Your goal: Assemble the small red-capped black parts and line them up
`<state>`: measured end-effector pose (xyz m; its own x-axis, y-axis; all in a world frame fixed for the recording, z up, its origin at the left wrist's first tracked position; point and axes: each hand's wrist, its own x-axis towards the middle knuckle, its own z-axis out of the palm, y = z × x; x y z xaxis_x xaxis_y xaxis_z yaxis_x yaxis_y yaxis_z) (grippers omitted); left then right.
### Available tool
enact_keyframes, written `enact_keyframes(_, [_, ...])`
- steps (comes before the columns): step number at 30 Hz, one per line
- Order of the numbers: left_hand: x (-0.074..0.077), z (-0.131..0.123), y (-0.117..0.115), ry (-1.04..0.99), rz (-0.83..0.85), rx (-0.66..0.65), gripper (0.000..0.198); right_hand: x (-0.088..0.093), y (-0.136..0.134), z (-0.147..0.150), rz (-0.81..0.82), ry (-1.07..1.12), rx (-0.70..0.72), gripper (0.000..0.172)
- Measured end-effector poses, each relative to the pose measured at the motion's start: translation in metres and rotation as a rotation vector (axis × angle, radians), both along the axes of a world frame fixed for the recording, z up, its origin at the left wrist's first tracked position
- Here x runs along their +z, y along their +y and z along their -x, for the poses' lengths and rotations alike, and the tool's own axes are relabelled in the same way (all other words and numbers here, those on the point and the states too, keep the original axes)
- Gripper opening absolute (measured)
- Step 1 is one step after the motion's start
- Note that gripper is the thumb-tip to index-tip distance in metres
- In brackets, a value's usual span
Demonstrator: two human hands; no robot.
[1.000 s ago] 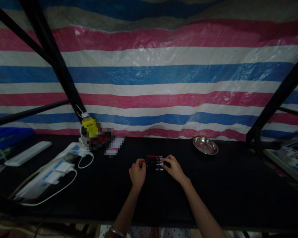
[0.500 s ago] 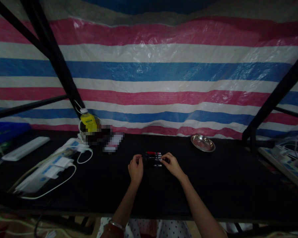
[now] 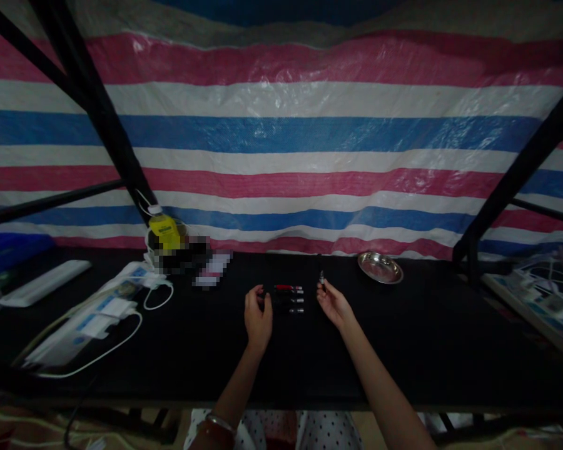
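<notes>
A short row of pens [image 3: 288, 299], one red and the others dark, lies on the black table [image 3: 403, 337] in front of me. My left hand [image 3: 257, 314] rests at the row's left end, fingers curled against the pens. My right hand [image 3: 331, 300] is lifted just right of the row and pinches one dark pen [image 3: 321, 275] upright between its fingertips.
A steel dish [image 3: 380, 267] sits at the back right. A yellow bottle [image 3: 164, 230], white cables and boxes [image 3: 98, 312] and a white bar [image 3: 44, 282] fill the left side. Black frame poles [image 3: 94, 106] rise before the striped tarp. More boxes [image 3: 535, 294] lie at the right.
My right hand has lifted one dark pen out of the row and moved it up and to the right. My left hand stayed at the row's left end.
</notes>
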<state>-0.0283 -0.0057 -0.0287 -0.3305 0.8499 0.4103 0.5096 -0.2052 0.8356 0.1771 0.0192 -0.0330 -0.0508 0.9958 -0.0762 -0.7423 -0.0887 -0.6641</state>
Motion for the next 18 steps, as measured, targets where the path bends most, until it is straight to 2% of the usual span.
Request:
enact_keyframes(5, [0.008, -0.010, -0.008, 0.288, -0.146, -0.064, 0.039, 0.002, -0.003, 0.003, 0.010, -0.050, 0.041, 0.020])
enact_keyframes(10, [0.010, -0.019, -0.014, 0.490, -0.137, -0.087, 0.044, 0.005, -0.009, 0.007, 0.014, -0.212, 0.128, 0.025])
enact_keyframes(14, [0.011, -0.023, -0.019, 0.669, -0.149, -0.095, 0.043, 0.006, -0.014, 0.008, 0.008, -0.340, 0.293, 0.027])
enact_keyframes(18, [0.012, -0.023, -0.021, 0.789, -0.154, -0.206, 0.027, 0.007, -0.019, 0.007, -0.019, -0.422, 0.508, 0.029])
